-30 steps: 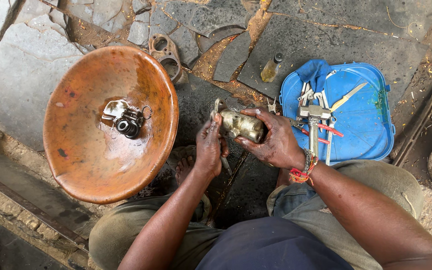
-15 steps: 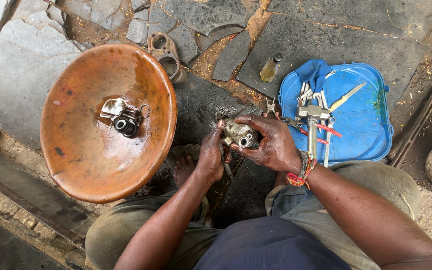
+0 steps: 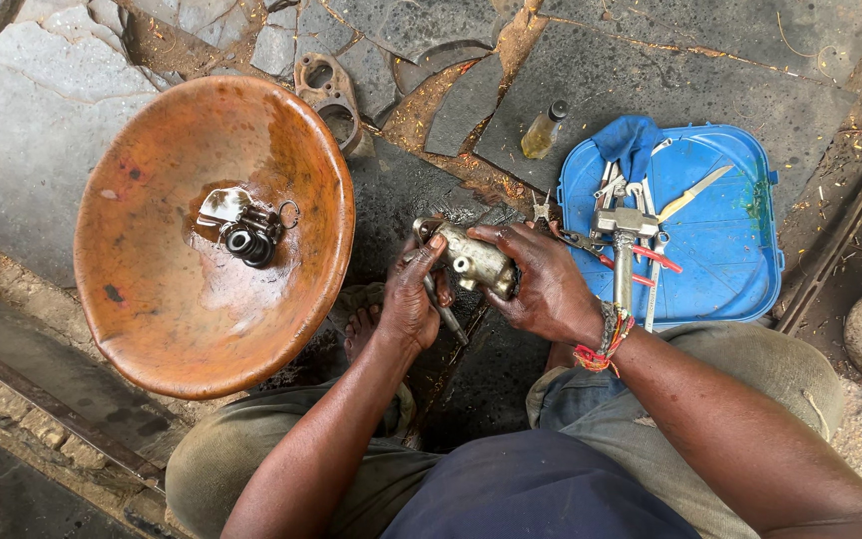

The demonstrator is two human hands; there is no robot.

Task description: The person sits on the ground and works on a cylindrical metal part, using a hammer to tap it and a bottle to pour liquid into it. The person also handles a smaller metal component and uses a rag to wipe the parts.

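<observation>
We're sitting low over the stone floor, and both hands are on a grimy metal cylinder body, held in mid-air at the centre of view, just in front of our knees. The right hand grips its 3 o'clock end, fingers wrapped under and thumb over the top. The left hand closes on the 9 o'clock end, thumb pressed on the casting, with a thin dark tool pinched beneath. We judge this as mid-strip or inspection; turning the part needs a firm counter-grip. At 9 o'clock the orange bowl holds small removed parts. At 3 o'clock lies the blue tray of tools. Forearms converge, elbows in.
</observation>
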